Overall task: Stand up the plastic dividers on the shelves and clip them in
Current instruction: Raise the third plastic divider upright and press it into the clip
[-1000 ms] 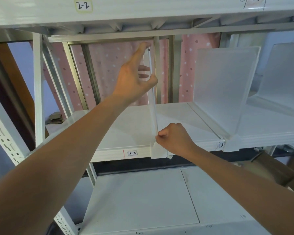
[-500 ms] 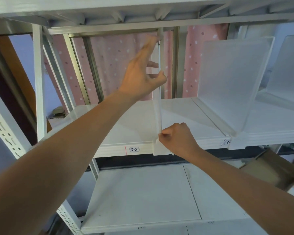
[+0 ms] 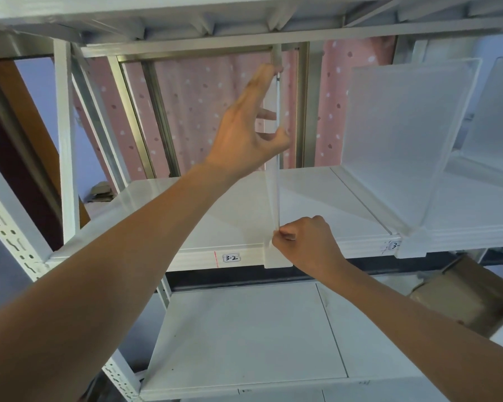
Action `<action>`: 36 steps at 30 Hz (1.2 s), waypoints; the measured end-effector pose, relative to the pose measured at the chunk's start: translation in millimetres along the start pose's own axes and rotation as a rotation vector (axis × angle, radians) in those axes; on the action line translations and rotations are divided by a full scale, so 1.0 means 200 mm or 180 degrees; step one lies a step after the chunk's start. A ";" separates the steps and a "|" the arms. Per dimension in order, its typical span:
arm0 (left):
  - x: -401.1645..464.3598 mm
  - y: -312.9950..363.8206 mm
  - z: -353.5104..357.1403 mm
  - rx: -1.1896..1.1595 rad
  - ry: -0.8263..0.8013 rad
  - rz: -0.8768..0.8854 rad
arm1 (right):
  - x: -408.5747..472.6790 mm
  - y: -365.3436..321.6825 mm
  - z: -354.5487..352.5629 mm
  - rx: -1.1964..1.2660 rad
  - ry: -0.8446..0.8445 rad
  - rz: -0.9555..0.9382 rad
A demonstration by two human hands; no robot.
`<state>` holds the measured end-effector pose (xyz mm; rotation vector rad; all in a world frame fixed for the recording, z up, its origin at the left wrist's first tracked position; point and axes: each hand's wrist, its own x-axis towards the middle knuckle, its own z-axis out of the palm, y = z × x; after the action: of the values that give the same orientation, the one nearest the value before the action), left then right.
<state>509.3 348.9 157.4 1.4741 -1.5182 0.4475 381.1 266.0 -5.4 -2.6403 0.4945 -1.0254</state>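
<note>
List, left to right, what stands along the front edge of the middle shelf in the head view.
White perforated steel upright → handwritten "3-2" label → edge-on clear plastic divider pinched by the right hand → standing frosted plastic divider.

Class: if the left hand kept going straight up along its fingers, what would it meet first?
Probably the metal frame under the upper shelf, just above the left hand's fingertips; depth is unclear.

A clear divider [image 3: 275, 192] stands upright, edge-on, on the shelf [image 3: 230, 219]; left hand [image 3: 251, 132] grips its upper edge; right hand [image 3: 305, 242] pinches its base at the shelf's front lip.
</note>
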 end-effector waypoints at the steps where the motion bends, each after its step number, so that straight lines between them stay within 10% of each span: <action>1: 0.00 0.00 0.00 0.0010 -0.0001 0.0005 | 0.00 0.00 0.00 -0.0008 0.0005 -0.0008; 36: -0.06 0.00 -0.03 0.0224 -0.0109 -0.0003 | -0.04 0.06 -0.05 0.0454 -0.0152 0.0209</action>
<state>508.9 359.6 151.0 1.5439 -1.5425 0.4817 366.3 258.1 -7.9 -2.4999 0.4757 -0.9396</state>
